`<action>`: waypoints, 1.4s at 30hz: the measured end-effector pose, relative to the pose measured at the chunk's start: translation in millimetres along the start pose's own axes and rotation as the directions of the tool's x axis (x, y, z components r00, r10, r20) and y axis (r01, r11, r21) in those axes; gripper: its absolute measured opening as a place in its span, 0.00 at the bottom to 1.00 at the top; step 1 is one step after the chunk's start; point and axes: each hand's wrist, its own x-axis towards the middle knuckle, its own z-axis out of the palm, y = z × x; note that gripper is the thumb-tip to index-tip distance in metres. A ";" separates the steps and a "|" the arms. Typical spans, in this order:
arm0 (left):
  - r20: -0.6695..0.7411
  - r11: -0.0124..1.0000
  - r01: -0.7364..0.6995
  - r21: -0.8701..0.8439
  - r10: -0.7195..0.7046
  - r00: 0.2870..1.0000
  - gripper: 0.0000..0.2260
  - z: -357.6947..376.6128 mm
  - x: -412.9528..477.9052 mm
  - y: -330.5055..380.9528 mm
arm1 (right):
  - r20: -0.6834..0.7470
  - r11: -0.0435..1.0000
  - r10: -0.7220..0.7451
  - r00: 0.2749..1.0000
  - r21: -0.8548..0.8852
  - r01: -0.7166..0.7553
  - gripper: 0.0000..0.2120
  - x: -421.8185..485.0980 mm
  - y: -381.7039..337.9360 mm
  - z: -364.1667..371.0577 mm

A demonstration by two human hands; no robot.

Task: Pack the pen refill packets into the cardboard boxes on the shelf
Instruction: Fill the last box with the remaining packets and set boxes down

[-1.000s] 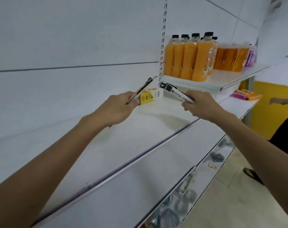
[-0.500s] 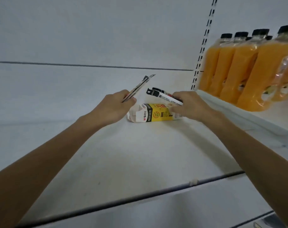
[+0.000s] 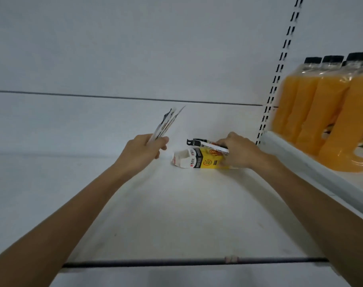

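A yellow and white cardboard box [image 3: 199, 161] lies on its side at the back of the white shelf [image 3: 176, 214], its open end facing left. My right hand [image 3: 239, 151] holds a refill packet [image 3: 205, 145] with a black header just above the box and also touches the box's right end. My left hand [image 3: 144, 149] is left of the box, apart from it, and grips a thin bunch of refill packets [image 3: 168, 124] that point up and to the right.
Shrink-wrapped orange juice bottles [image 3: 329, 112] with black caps stand on a higher shelf [image 3: 313, 172] at the right. A slotted upright rail [image 3: 280, 73] runs up the back wall. The shelf's dark front edge [image 3: 197, 262] crosses the lower view.
The view has come closer to the box. My right hand has lowered its packet onto the box's right end. My left hand has drifted left, its packets more upright.
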 end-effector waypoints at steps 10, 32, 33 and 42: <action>0.063 0.985 0.071 -0.159 -0.062 0.996 0.13 -14.9 -6.8 0.4 | -0.025 0.970 -0.079 0.997 0.227 0.083 0.22 -16.0 -13.7 -7.7; 0.249 0.876 -0.225 -0.426 0.353 0.902 0.16 -22.6 -24.5 49.1 | 0.116 0.361 -0.298 0.947 0.933 -0.001 0.12 -60.0 -36.8 -41.4; 0.284 0.874 -0.241 -0.421 0.380 0.880 0.19 -21.9 -24.9 50.1 | 0.138 0.347 -0.320 0.937 0.938 -0.020 0.12 -59.7 -40.0 -40.3; 0.221 0.839 -0.221 -0.497 0.369 0.903 0.17 -18.3 -18.8 47.0 | -0.168 0.346 0.083 0.982 0.929 0.130 0.06 -50.7 -47.6 -83.5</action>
